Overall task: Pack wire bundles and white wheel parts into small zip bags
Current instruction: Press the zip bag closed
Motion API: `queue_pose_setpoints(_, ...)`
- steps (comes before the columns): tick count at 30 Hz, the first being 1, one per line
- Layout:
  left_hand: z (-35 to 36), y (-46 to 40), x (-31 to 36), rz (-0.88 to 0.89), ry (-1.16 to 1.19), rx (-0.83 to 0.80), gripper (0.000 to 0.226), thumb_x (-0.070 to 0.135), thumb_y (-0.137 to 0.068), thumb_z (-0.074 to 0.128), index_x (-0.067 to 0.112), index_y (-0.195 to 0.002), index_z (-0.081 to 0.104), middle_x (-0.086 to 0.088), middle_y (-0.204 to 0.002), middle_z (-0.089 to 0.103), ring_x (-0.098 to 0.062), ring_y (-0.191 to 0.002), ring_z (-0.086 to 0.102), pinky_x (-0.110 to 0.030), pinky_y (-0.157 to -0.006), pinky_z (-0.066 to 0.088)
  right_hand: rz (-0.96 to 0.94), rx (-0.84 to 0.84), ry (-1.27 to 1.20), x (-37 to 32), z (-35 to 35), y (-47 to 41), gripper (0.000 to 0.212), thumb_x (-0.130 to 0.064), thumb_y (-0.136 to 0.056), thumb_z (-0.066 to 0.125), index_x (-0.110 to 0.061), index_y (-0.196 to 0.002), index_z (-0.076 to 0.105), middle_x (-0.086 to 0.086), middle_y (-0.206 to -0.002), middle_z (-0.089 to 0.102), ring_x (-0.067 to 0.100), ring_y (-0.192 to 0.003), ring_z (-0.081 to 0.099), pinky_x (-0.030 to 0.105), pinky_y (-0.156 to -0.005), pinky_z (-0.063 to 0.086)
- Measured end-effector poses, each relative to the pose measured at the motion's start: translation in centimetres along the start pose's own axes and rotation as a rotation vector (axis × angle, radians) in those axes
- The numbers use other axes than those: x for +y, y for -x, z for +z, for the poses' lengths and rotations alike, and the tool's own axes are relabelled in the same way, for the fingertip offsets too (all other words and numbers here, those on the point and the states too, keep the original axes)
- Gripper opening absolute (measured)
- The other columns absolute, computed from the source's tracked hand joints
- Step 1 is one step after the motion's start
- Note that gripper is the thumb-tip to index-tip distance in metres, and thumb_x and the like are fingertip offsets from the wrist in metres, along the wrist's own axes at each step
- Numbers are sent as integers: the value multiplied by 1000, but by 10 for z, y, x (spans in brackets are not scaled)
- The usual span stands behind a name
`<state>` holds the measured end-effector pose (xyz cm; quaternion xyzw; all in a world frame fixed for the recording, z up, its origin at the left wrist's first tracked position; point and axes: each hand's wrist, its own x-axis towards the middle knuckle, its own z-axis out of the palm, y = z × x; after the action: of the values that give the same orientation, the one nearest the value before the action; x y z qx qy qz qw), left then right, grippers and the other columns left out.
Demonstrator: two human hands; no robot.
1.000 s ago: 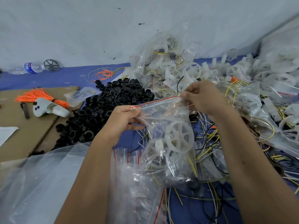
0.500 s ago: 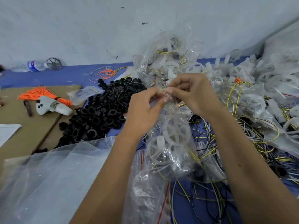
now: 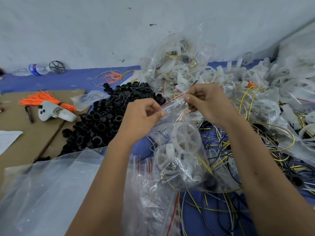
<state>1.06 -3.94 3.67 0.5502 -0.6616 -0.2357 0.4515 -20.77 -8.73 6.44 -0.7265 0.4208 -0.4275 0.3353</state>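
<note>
At frame centre, left hand point(image 3: 139, 116) and right hand point(image 3: 208, 103) pinch the red zip strip point(image 3: 170, 102) of a light, limp, slippery zip bag point(image 3: 184, 150); the stiffer strip probably grips best.

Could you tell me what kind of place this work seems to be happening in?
Probably a small hand-packing workshop: a pile of black plastic rings, heaps of bagged white wheel parts and loose wires lie on a blue surface against a bare wall.
</note>
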Motion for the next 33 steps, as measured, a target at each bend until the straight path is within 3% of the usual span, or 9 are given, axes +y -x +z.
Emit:
queue_pose_setpoints(3,-11,0,-3,-36,106,-56,15,16,-86,82,11,-76,72,-2,-63,72,-7,-51,60,-18,-50,46,9,28,19,2,1,0,13,-8,-97,65,-1,-87,69,9,-70,67,12,-63,61,28,-66,59)
queue_pose_setpoints(6,-19,0,-3,-37,200,-115,14,16,-88,80,12,-77,73,-9,-66,73,-6,-48,59,-13,-47,43,32,9,-35,0,4,2,16,-8,-99,62,2,-90,69,13,-75,69,14,-66,62,31,-68,59)
queue_pose_setpoints(13,-26,2,1,-60,127,-168,15,18,-90,78,10,-78,73,-7,-67,74,-10,-50,58,-26,-54,46,6,-1,-110,-1,2,3,17,-10,-95,69,5,-87,72,18,-76,71,16,-64,62,27,-66,58)
queue_pose_setpoints(16,-29,4,3,-71,56,-158,15,20,-89,79,9,-79,74,-8,-69,74,-19,-55,58,-37,-60,47,2,1,-78,0,7,2,16,-10,-94,70,0,-82,72,4,-66,69,9,-57,61,22,-60,54)
queue_pose_setpoints(19,-20,0,11,31,-5,7,8,20,-88,80,14,-85,76,-1,-76,74,-11,-64,64,-25,-64,52,-52,12,-26,-2,12,0,13,-11,-92,73,-4,-81,74,4,-65,71,9,-58,63,25,-62,56)
queue_pose_setpoints(21,-10,-3,17,80,19,12,6,19,-91,76,15,-87,76,5,-75,72,-3,-66,61,-16,-63,46,-107,-21,15,-6,14,1,10,-11,-91,74,-10,-81,75,2,-66,71,10,-60,64,26,-63,56)
queue_pose_setpoints(25,5,-3,17,101,4,-55,13,16,-95,72,10,-84,75,-4,-68,68,-7,-63,54,-28,-63,42,-142,-102,4,-10,14,0,21,-5,-90,72,-22,-78,74,-12,-65,71,2,-61,62,17,-62,51)
queue_pose_setpoints(30,6,-4,13,41,77,-46,10,14,-89,78,9,-81,78,-17,-74,70,-19,-66,57,-47,-66,49,-127,-142,-3,-7,9,0,13,-4,-90,73,-17,-86,77,-2,-69,72,10,-66,65,31,-68,58)
queue_pose_setpoints(33,5,-4,13,20,98,-43,8,12,-85,82,11,-79,79,-16,-74,73,-20,-67,60,-44,-67,50,-110,-146,-16,-6,10,1,8,-3,-90,73,-9,-89,77,14,-75,74,19,-69,66,42,-72,59)
